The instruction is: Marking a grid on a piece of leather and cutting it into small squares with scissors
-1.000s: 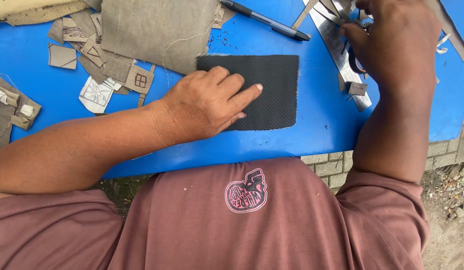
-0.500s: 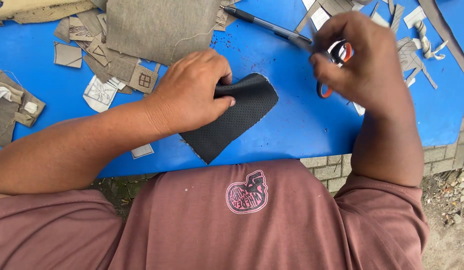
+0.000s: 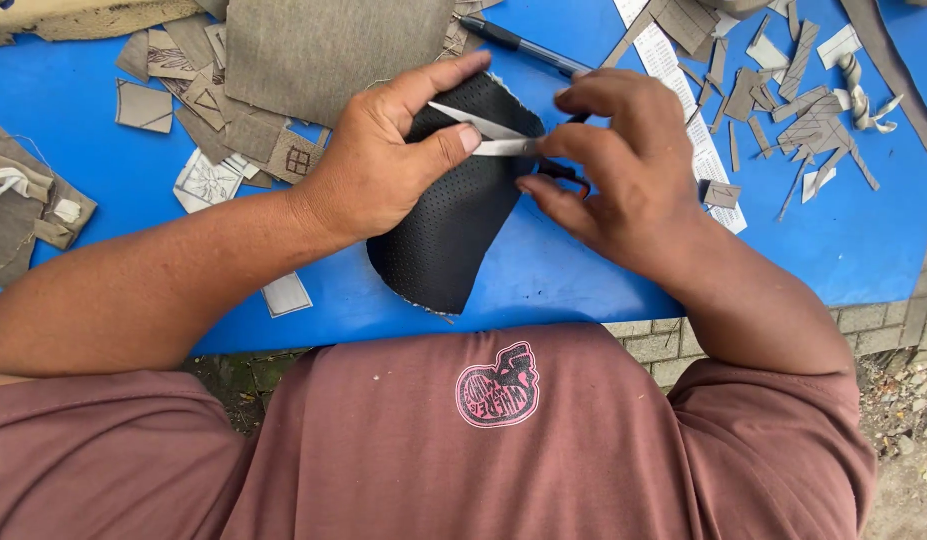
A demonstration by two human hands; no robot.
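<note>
Two scissor blades [image 3: 488,135] open, pointing left.

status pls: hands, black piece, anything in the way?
Left hand grips black perforated piece, lifted. Right hand holds scissors, blades open at its edge. Nothing blocking.

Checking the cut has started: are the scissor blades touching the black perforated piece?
Touching. The head view shows the open scissors blades lying across the black perforated piece, which the left hand holds up.
</note>
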